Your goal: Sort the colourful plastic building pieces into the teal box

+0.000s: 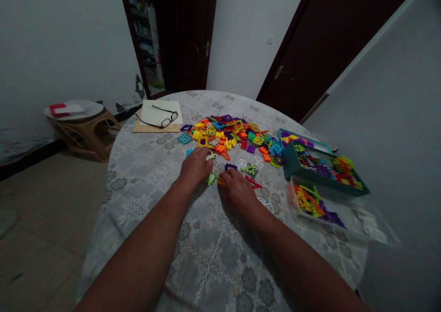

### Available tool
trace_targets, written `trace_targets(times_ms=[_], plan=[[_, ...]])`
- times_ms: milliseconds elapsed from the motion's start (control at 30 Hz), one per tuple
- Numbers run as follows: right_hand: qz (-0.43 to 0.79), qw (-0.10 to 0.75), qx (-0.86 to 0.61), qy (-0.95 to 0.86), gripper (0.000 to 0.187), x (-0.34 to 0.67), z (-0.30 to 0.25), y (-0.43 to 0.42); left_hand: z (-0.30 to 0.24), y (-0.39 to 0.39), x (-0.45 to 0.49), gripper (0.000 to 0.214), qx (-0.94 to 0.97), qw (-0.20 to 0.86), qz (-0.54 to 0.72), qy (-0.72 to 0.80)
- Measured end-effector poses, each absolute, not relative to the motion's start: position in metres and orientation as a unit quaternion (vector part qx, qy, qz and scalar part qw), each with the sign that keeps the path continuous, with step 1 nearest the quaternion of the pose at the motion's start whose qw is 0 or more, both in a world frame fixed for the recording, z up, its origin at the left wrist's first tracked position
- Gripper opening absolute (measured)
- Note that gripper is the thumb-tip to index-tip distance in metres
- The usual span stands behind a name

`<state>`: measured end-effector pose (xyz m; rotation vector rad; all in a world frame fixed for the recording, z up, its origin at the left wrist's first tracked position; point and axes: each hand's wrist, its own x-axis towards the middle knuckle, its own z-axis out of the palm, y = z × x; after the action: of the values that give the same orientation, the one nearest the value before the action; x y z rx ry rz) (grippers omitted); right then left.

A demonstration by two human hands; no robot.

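A pile of small colourful plastic interlocking pieces [234,136] lies on the round table [144,183]. My left hand [195,167] rests knuckles up just in front of the pile, its fingers curled round a white piece [210,156], with a green piece [211,178] right beside it. My right hand [237,190] lies next to it, fingers bent down on an orange piece [220,182] at its tip. A purple piece [230,166] and a red piece [253,182] lie close to the right hand. Both hands nearly touch.
A teal box [292,165] and a clear tray [344,211], both with more pieces, stand at the right. Black glasses [161,120] lie on a pad [151,127] at the far side. A low stool [82,128] with a red book stands left on the floor. Doors stand behind.
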<state>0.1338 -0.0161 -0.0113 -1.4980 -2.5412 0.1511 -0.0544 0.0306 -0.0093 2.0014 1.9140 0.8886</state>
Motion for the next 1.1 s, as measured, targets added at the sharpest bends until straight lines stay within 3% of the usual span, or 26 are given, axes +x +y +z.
trace_targets(times_ms=[233, 367, 467, 800, 1100], plan=[[0.043, 0.103, -0.501, -0.858, 0.024, 0.151, -0.019, -0.016, -0.007, 0.023, -0.049, 0.032, 0.730, 0.153, 0.185, 0.640], [0.056, 0.157, -0.507, -0.846, 0.038, 0.158, -0.029, -0.009, -0.010, 0.018, -0.049, 0.048, 0.767, 0.139, 0.152, 0.607], [0.086, 0.179, -0.514, -0.834, 0.041, 0.160, -0.033, -0.005, -0.013, 0.017, -0.049, 0.047, 0.784, 0.138, 0.130, 0.591], [0.289, 0.445, -0.582, -0.617, 0.031, 0.192, -0.028, 0.016, -0.015, 0.000, -0.012, 0.036, 0.842, 0.179, 0.164, 0.483], [0.322, 0.450, -0.608, -0.569, 0.031, 0.208, -0.024, 0.027, -0.015, 0.004, -0.011, 0.034, 0.828, 0.209, 0.165, 0.493]])
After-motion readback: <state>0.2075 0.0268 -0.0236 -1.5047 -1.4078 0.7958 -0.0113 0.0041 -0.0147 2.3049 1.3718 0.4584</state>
